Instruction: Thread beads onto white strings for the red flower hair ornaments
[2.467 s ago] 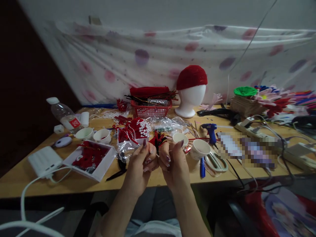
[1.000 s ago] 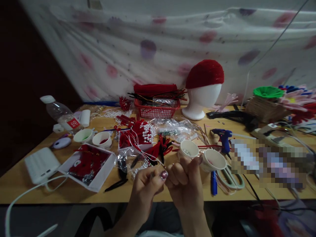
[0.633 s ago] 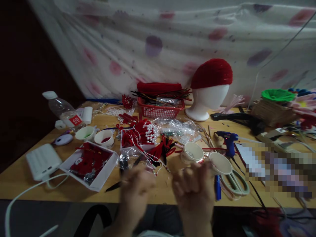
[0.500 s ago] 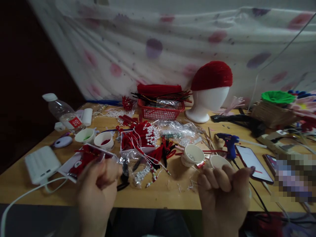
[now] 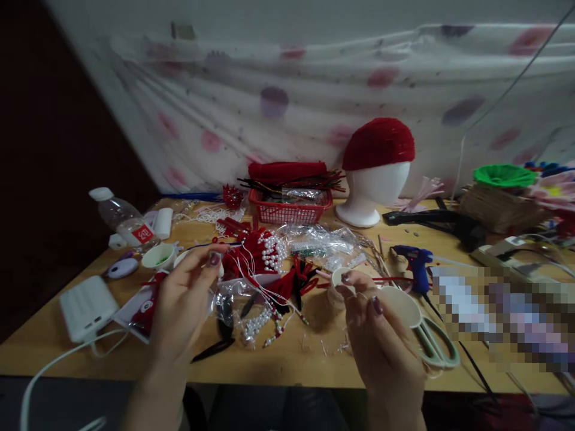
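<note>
My left hand (image 5: 186,305) is raised over the left of the table, thumb and index finger drawn together. Whatever sits between them is too small to name. In front of a paper cup (image 5: 336,293), my right hand (image 5: 381,338) has its fingertips pinched, and I cannot make out anything in them. Between the hands lie red pieces with white bead clusters (image 5: 272,251), white cords and a clear bag of pearl-like beads (image 5: 256,323). A second paper cup (image 5: 402,302) stands right behind my right hand. Scissors with pale green handles (image 5: 438,344) lie beside that hand.
A white foam head (image 5: 371,191) wears a red cap, next to a red basket (image 5: 290,212). A blue glue gun (image 5: 417,263) stands at right with its cable. At left are a bottle (image 5: 128,221), a cup of green beads (image 5: 159,257) and a white power bank (image 5: 88,307).
Both hands have turned from curled fists to raised pinches, and the right has shifted left. The scissors are now in view beside it. The camera view has moved slightly.
</note>
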Tool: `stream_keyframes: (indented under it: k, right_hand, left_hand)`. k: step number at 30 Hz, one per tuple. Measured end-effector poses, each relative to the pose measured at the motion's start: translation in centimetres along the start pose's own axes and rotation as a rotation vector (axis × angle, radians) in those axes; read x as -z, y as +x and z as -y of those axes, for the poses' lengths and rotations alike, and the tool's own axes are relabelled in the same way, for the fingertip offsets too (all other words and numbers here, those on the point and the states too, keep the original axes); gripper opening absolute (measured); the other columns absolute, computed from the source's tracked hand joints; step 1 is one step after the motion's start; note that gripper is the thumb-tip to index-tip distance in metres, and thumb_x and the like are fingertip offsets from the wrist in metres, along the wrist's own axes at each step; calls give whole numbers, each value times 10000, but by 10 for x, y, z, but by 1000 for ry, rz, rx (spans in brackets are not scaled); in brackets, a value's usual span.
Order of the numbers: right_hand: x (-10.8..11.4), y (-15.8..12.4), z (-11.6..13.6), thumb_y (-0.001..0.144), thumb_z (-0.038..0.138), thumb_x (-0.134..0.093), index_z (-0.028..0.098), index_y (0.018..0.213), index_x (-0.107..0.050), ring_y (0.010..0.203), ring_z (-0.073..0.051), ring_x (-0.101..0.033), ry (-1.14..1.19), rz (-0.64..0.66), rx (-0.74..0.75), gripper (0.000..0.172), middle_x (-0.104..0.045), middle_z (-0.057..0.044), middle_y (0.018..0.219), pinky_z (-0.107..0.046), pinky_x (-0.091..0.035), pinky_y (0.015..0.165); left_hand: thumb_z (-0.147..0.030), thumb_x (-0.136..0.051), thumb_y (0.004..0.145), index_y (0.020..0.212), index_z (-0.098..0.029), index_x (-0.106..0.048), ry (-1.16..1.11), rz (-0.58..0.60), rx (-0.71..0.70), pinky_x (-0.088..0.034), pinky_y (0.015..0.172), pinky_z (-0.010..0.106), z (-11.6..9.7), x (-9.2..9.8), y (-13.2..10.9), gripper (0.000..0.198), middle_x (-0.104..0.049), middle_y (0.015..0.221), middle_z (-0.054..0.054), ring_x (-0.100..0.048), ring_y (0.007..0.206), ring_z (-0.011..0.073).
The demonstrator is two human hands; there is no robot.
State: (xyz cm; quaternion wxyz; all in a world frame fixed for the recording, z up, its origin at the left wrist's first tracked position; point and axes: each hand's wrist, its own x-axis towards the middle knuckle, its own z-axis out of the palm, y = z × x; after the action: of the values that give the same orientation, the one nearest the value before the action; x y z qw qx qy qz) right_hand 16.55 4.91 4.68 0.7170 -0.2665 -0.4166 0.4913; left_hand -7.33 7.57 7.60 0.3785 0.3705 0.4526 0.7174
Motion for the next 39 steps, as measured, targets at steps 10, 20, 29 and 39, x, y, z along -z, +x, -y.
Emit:
stream_keyframes:
  k: [10, 20, 29, 39]
  right_hand:
    - [12, 24, -4, 801, 462, -796, 225, 724, -759, 1071, -233, -568, -16, -100, -164, 252, -665, -63, 1094, -334, -438, 944]
    - [7, 31, 10, 726, 386, -859, 264, 645, -679, 1196, -235, -603, 392, 106, -418, 233, -735, -11, 1195, -366, -504, 961]
    - [-10, 28, 13, 690, 346, -854, 256, 580, -585, 1263, -273, -562, 474, 185, -513, 305, -722, -41, 1213, -429, -495, 958]
    - [-35, 27, 16, 724, 346, -830, 201, 570, -645, 642, -134, -495, 271, 182, -573, 281, -545, 12, 657, -265, -484, 667]
  left_hand:
    - [-128, -730, 743, 935, -194, -783, 440, 300, -226, -505, 946, 386, 23, -92, 48, 209, -746, 995, 78, -670, 965, 227]
    - [-407, -677, 886, 912, -229, -778, 232, 559, 92, -547, 730, 288, -7, -94, -30, 206, -752, 842, 63, -695, 785, 200]
    - [-240, -624, 921, 1053, -307, -732, 479, 413, -507, -398, 1030, 386, -8, -75, -31, 183, -612, 1191, 58, -544, 1178, 256]
    - [-212, -509, 960, 795, -218, -624, 651, 709, -550, -323, 1040, 472, 2, -81, -21, 201, -623, 1200, 100, -487, 1196, 288]
